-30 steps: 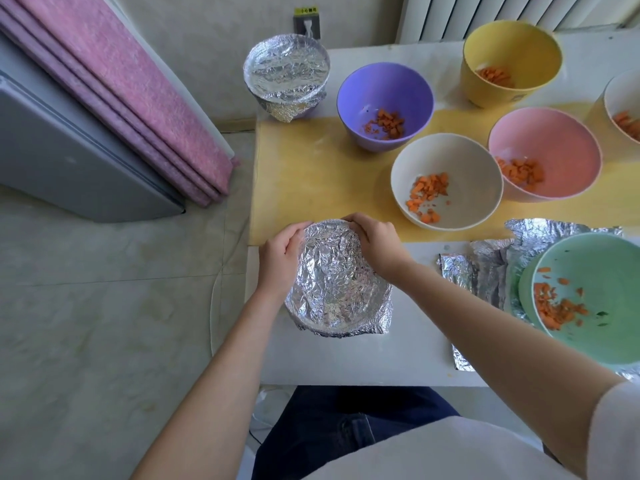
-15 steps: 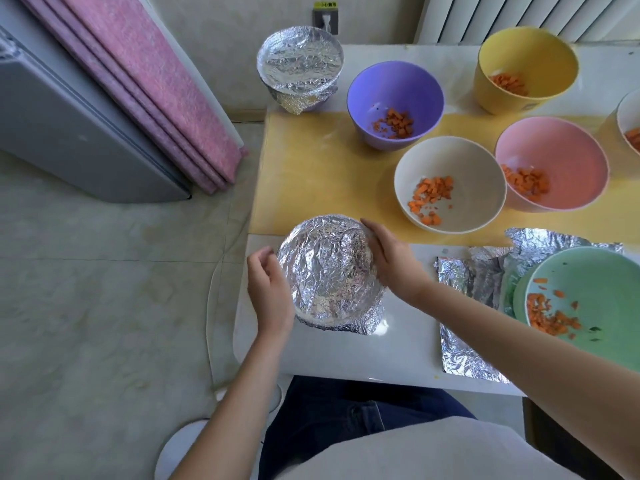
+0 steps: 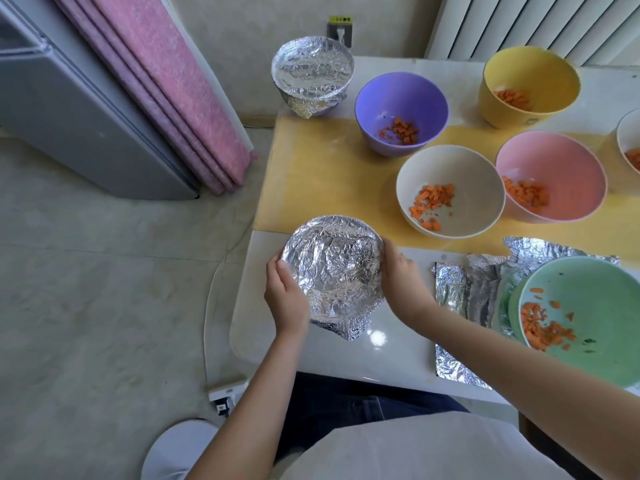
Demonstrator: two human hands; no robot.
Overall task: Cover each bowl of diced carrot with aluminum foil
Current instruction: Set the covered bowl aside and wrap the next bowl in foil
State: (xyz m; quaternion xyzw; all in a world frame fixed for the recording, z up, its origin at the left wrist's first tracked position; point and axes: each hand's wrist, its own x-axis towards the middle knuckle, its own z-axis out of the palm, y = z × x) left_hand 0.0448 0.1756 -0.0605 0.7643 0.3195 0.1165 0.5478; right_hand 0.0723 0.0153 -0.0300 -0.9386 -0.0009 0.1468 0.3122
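Landmark: yellow mat [image 3: 318,174], lying across the white table [image 3: 398,351].
Bowl in hand: foil-covered bowl [image 3: 332,268], just off the mat's near-left corner, its far rim overlapping the mat's near edge in view. Foil is crumpled tight over the mouth; one loose corner hangs on the side away from the mat. Whether its base touches the table cannot be told.
Left hand [image 3: 285,296]: grips the bowl's left side, thumb laid on the foil at the rim, fingers curled underneath.
Right hand [image 3: 401,282]: cups the bowl's right side, fingers wrapped round the foiled wall.
Second covered bowl [image 3: 312,69]: just beyond the mat's far-left corner, foil in place.
Purple bowl [image 3: 381,95]: at the mat's far edge, uncovered, diced carrot inside.
Yellow bowl [image 3: 533,71]: at the mat's far edge toward the right, uncovered, carrot inside.
Beige bowl [image 3: 450,168]: on the mat by its near edge, uncovered, carrot inside.
Pink bowl [image 3: 547,161]: on the mat toward its right end, uncovered, carrot inside.
Green bowl [image 3: 588,299]: off the mat's near edge at the right, uncovered, carrot inside, sitting over the foil sheets [image 3: 478,292].
Foil sheets: flat and wrinkled on the table, just off the mat's near edge.
Pink curtain [image 3: 166,81]: well left of the mat, hanging to the floor.
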